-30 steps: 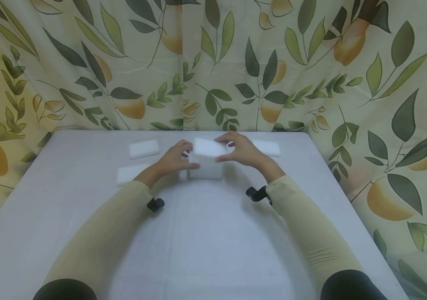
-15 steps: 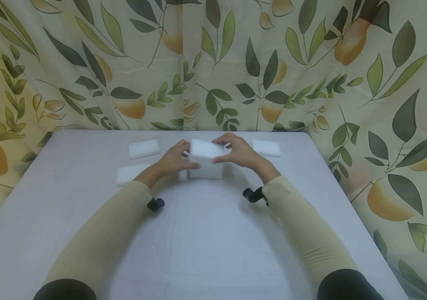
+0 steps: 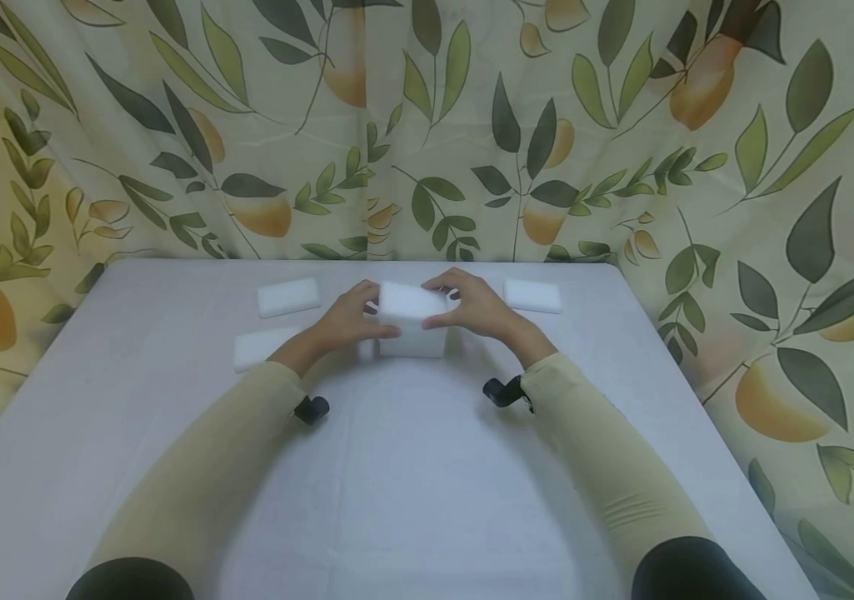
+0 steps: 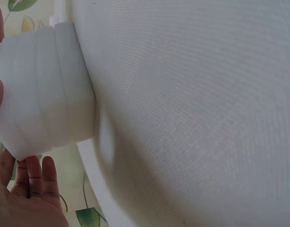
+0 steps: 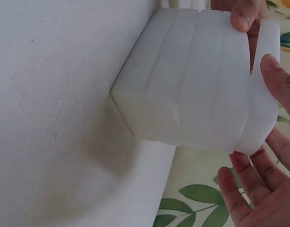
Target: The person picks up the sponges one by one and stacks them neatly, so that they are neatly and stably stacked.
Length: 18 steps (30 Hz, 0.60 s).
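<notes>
A stack of white sponges stands at the far middle of the table; its layers show in the left wrist view. My left hand grips the stack's left side, thumb on the front and fingers round behind. Over the stack, my right hand pinches the top sponge between thumb and fingers. In the right wrist view that sponge sits tilted, near the stack at its right end with a narrow gap towards the left hand's thumb.
Two loose white sponges lie left of the stack, one farther back and one nearer, partly behind the left wrist. Another sponge lies to the right. A leaf-patterned curtain hangs behind the white-covered table.
My right hand has moved slightly left and down with the top sponge, bringing it closer over the stack. My left hand has stayed in place.
</notes>
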### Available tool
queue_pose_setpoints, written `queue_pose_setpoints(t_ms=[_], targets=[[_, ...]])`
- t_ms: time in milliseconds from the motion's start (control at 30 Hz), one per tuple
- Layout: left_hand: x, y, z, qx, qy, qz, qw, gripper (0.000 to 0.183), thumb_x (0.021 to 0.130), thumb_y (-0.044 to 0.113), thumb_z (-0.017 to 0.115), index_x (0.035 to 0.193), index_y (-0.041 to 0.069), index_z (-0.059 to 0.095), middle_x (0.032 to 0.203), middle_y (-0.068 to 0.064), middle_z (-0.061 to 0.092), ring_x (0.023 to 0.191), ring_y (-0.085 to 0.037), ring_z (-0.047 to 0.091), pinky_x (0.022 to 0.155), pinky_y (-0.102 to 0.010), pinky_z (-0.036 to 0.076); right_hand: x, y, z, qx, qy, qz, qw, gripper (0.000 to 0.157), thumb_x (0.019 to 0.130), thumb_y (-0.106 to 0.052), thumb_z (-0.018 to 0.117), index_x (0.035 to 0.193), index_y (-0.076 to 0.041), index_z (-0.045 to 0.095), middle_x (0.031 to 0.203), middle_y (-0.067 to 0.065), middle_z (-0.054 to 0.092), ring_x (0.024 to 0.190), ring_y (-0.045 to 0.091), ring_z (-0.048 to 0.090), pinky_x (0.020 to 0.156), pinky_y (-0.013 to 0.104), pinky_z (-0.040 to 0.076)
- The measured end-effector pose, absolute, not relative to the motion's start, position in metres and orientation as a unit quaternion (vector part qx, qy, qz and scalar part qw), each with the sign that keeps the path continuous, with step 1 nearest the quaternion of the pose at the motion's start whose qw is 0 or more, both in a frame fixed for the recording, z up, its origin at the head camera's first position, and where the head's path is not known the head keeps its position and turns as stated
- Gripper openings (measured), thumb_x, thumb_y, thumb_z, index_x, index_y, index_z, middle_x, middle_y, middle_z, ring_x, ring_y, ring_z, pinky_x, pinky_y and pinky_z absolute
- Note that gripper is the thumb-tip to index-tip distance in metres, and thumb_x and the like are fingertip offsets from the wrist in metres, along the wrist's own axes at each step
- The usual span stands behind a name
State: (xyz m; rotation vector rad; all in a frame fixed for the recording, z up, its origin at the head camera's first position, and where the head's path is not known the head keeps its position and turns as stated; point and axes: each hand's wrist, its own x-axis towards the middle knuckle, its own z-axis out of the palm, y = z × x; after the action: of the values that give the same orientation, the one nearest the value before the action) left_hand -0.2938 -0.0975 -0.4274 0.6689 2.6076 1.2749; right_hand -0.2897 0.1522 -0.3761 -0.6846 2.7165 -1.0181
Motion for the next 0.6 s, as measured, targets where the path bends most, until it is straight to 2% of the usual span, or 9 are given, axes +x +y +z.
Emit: queue_pose_setpoints(t_ms=[600], targets=[[-0.2908,-0.0979,-0.4233,0.203,0.877,0.429,0.081,0.077,0.077,0.040,0.082,0.141,0.017,0.048,0.129,-0.006,0.052,0.119,-0.028,0.053,0.102,-0.044,0.047,-0.2887,0.1488,-0.3798,-0.218,0.918,-0.322,0.083,0.068,0.075,-0.036,0.086,0.133,-0.012,0.061,0.129,0.005,0.054,0.118,0.026,0.053,0.102,0.040,0.047]])
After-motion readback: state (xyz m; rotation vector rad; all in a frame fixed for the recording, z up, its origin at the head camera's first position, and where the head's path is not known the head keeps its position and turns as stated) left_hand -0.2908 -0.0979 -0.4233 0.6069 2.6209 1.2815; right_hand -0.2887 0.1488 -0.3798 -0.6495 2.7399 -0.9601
